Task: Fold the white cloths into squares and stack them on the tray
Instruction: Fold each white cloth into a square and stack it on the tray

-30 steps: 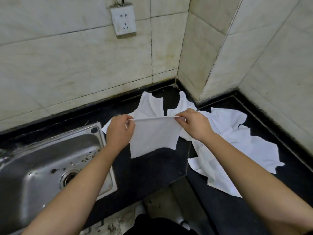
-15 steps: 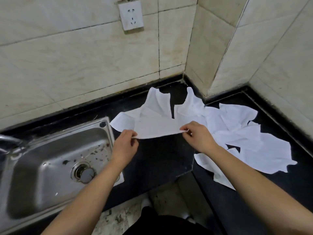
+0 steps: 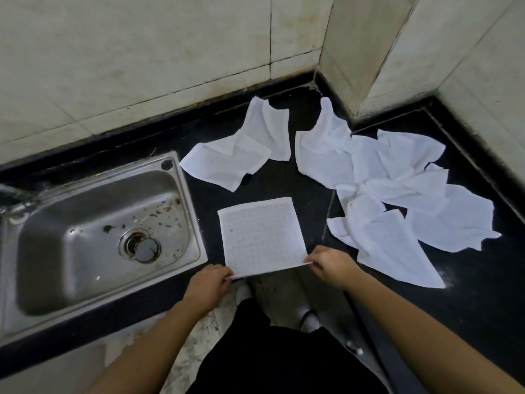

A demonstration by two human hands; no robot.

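One folded cloth (image 3: 262, 237) lies square on the table (image 3: 284, 183); left hand (image 3: 208, 282) and right hand (image 3: 329, 263) have grips pinched on its near corners. Loose cloth (image 3: 238, 155) at 12 o'clock and pile (image 3: 397, 194) at 2 are unfolded; no tray visible.

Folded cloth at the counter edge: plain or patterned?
The cloth is white with a faint fine grid, clearest in the head view.

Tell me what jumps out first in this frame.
A flat folded cloth lies on the black counter by its front edge, its near corners pinched by the left hand and right hand. A heap of loose cloths sprawls to the right; a stained steel sink sits left.
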